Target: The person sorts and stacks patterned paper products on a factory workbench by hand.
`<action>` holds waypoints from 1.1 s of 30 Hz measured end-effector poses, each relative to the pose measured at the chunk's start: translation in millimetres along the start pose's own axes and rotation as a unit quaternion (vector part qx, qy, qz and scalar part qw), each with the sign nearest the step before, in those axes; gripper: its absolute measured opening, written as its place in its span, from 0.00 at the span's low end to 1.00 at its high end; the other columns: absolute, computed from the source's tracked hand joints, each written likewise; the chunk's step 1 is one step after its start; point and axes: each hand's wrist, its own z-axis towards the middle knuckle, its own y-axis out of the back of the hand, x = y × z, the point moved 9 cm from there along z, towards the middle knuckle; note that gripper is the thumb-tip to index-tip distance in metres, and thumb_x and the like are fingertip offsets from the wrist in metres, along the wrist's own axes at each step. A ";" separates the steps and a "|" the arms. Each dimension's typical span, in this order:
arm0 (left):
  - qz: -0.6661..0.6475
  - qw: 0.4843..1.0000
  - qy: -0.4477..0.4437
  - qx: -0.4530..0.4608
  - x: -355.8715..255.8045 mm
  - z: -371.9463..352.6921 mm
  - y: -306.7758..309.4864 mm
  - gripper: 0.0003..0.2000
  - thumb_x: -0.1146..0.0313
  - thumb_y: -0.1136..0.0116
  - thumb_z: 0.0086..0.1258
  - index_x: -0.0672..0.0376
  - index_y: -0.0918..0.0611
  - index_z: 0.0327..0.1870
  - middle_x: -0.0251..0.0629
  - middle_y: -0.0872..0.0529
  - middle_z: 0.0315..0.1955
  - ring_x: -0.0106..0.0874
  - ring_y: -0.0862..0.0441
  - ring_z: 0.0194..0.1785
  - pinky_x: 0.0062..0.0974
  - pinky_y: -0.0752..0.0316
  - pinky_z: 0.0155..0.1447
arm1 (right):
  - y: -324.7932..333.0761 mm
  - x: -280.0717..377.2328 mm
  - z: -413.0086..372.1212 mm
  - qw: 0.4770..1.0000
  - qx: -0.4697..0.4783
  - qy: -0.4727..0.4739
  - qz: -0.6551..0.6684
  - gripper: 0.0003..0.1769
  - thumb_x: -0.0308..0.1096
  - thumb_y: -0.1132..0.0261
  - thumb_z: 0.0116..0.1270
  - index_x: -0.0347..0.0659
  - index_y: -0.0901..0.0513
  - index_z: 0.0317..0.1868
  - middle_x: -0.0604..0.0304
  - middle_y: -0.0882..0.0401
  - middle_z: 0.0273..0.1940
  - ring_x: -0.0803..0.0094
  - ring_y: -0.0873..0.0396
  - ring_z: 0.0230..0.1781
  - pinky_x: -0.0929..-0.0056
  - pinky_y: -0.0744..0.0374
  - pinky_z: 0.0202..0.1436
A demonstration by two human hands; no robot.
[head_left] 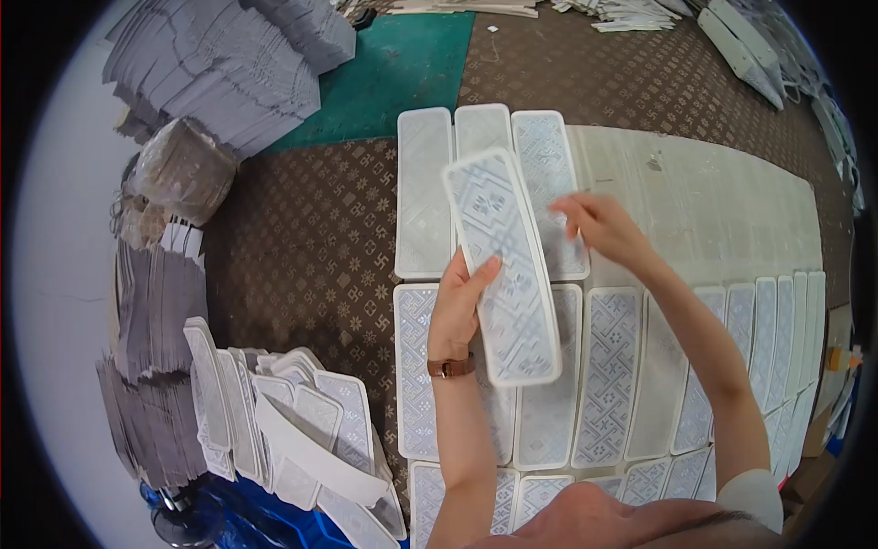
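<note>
A long rectangular panel (508, 274) with rounded corners, a white rim and a pale blue geometric pattern is tilted in my left hand (462, 302). The thumb lies on its face near the left edge, and the other fingers are hidden behind it. To the right of the panel is my right hand (604, 229), slightly blurred, its fingers loosely bent and apart with nothing visible in them. Beneath that hand lies another patterned panel (547, 165), at the right end of a short row. More panels, such as one patterned panel (605, 375), lie side by side below.
At lower left stand loose panels (343, 407) in an uneven heap over a blue container (265, 512). Stacks of grey sheets (219, 73) line the left wall, near a plastic-wrapped bundle (183, 169). A pale board (695, 201) stretches right; brown patterned flooring (302, 247) surrounds it.
</note>
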 end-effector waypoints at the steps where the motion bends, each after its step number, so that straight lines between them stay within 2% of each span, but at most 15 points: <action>1: 0.006 0.999 -0.034 -0.006 -5.5 1.9 -1.9 0.23 0.73 0.42 0.72 0.63 0.30 0.66 0.39 0.17 0.53 0.25 0.17 0.51 0.23 0.21 0.53 | -9.6 9.8 -21.5 1.000 0.006 -0.004 0.002 0.15 0.40 0.42 0.73 0.39 0.17 0.50 0.58 0.16 0.33 0.76 0.20 0.31 0.73 0.22 0.35; 3: 0.023 0.996 -0.092 -0.004 -15.2 4.1 -14.4 0.22 0.73 0.43 0.73 0.63 0.31 0.67 0.39 0.18 0.54 0.24 0.18 0.52 0.22 0.22 0.54 | -44.4 25.8 -58.3 0.972 0.092 -0.040 0.212 0.17 0.41 0.40 0.74 0.35 0.18 0.48 0.65 0.17 0.33 0.84 0.23 0.31 0.80 0.23 0.31; 4: 0.023 0.996 -0.082 -0.002 -12.9 3.6 -21.7 0.22 0.73 0.43 0.73 0.63 0.31 0.67 0.39 0.18 0.54 0.24 0.18 0.52 0.22 0.22 0.54 | -48.3 17.4 -61.6 0.971 0.087 -0.047 0.216 0.17 0.41 0.40 0.74 0.35 0.18 0.48 0.65 0.17 0.33 0.84 0.23 0.31 0.80 0.23 0.31; 8: 0.089 0.990 -0.093 -0.063 -14.1 0.8 -37.1 0.22 0.72 0.44 0.74 0.63 0.32 0.68 0.41 0.18 0.55 0.24 0.20 0.56 0.22 0.24 0.55 | -28.5 2.0 -64.0 0.974 -0.014 0.028 0.223 0.16 0.40 0.37 0.72 0.33 0.19 0.48 0.65 0.17 0.33 0.82 0.23 0.30 0.80 0.24 0.30; 10: 0.215 0.954 -0.196 -0.076 -30.5 -3.4 -45.1 0.22 0.71 0.46 0.75 0.64 0.32 0.68 0.43 0.19 0.56 0.27 0.22 0.59 0.24 0.26 0.59 | 19.9 -15.0 -69.1 0.951 -0.106 -0.049 0.285 0.17 0.39 0.32 0.68 0.34 0.19 0.47 0.65 0.16 0.34 0.83 0.22 0.30 0.83 0.26 0.30; 11: 0.276 0.925 -0.246 -0.084 -37.6 -8.2 -49.7 0.22 0.71 0.46 0.75 0.64 0.32 0.68 0.44 0.19 0.57 0.29 0.22 0.60 0.25 0.27 0.60 | 36.8 -25.3 -69.1 0.950 -0.108 -0.051 0.287 0.17 0.39 0.32 0.68 0.34 0.19 0.47 0.65 0.16 0.34 0.83 0.22 0.30 0.83 0.26 0.30; 13: 0.333 0.904 -0.260 -0.061 -33.2 -7.3 -56.3 0.22 0.69 0.48 0.76 0.64 0.32 0.68 0.46 0.21 0.58 0.33 0.24 0.62 0.28 0.28 0.62 | 83.6 -45.8 -69.6 0.966 -0.174 -0.062 0.180 0.18 0.40 0.29 0.65 0.36 0.18 0.47 0.64 0.16 0.36 0.84 0.21 0.33 0.84 0.27 0.31; 15: 0.441 0.849 -0.290 -0.017 -29.9 -4.4 -75.6 0.22 0.67 0.50 0.77 0.64 0.33 0.69 0.50 0.23 0.61 0.41 0.26 0.65 0.33 0.31 0.66 | 101.7 -48.6 -63.6 0.964 -0.186 -0.056 0.182 0.18 0.40 0.29 0.65 0.36 0.18 0.47 0.64 0.16 0.36 0.84 0.21 0.33 0.84 0.27 0.31; 16: 0.441 0.850 -0.288 -0.015 -26.9 1.1 -81.2 0.22 0.67 0.50 0.77 0.64 0.33 0.69 0.50 0.23 0.61 0.41 0.26 0.65 0.33 0.31 0.66 | 107.6 -52.0 -63.4 0.962 -0.194 -0.055 0.185 0.18 0.39 0.29 0.64 0.35 0.18 0.48 0.64 0.15 0.37 0.85 0.21 0.33 0.84 0.28 0.31; 19: 0.566 0.782 -0.260 -0.013 -14.2 33.3 -109.4 0.24 0.63 0.53 0.78 0.63 0.34 0.70 0.52 0.30 0.67 0.52 0.35 0.71 0.43 0.40 0.72 | 104.9 -60.7 -60.9 0.958 -0.188 -0.055 0.210 0.18 0.38 0.29 0.64 0.35 0.18 0.49 0.63 0.15 0.38 0.84 0.20 0.34 0.83 0.27 0.32; 20: 0.571 0.778 -0.262 -0.015 -10.4 42.7 -112.6 0.24 0.63 0.53 0.78 0.63 0.34 0.70 0.52 0.30 0.67 0.52 0.35 0.71 0.43 0.40 0.72 | 103.5 -60.2 -55.5 0.957 -0.178 -0.048 0.226 0.19 0.37 0.29 0.64 0.34 0.18 0.50 0.62 0.15 0.39 0.83 0.20 0.34 0.82 0.26 0.33; 23: 0.687 0.654 -0.315 0.032 22.9 59.6 -123.6 0.26 0.58 0.58 0.79 0.63 0.37 0.72 0.51 0.37 0.72 0.54 0.44 0.75 0.46 0.48 0.75 | 96.4 -70.1 -42.5 0.956 -0.161 -0.042 0.243 0.19 0.35 0.29 0.63 0.33 0.18 0.51 0.60 0.15 0.40 0.81 0.19 0.36 0.80 0.24 0.36; 29: 0.732 0.596 -0.330 0.030 33.9 61.3 -124.7 0.28 0.52 0.61 0.79 0.57 0.38 0.74 0.46 0.40 0.74 0.51 0.48 0.77 0.47 0.53 0.77 | 89.8 -79.3 -33.7 0.963 -0.146 -0.040 0.225 0.19 0.32 0.29 0.62 0.30 0.18 0.51 0.56 0.15 0.43 0.75 0.18 0.39 0.75 0.21 0.45; 31: 0.768 0.553 -0.322 0.034 37.3 61.3 -126.6 0.28 0.50 0.63 0.79 0.53 0.38 0.75 0.42 0.39 0.74 0.51 0.48 0.77 0.47 0.53 0.77 | 91.3 -80.9 -32.5 0.963 -0.147 -0.037 0.225 0.19 0.32 0.29 0.62 0.30 0.18 0.51 0.56 0.15 0.43 0.75 0.18 0.40 0.75 0.21 0.44; 33: 0.773 0.543 -0.325 0.034 37.2 60.4 -128.5 0.27 0.50 0.63 0.79 0.50 0.37 0.75 0.40 0.39 0.74 0.52 0.48 0.77 0.47 0.53 0.77 | 90.8 -80.1 -30.6 0.964 -0.144 -0.034 0.223 0.19 0.31 0.29 0.62 0.30 0.18 0.50 0.56 0.15 0.42 0.75 0.18 0.40 0.75 0.21 0.44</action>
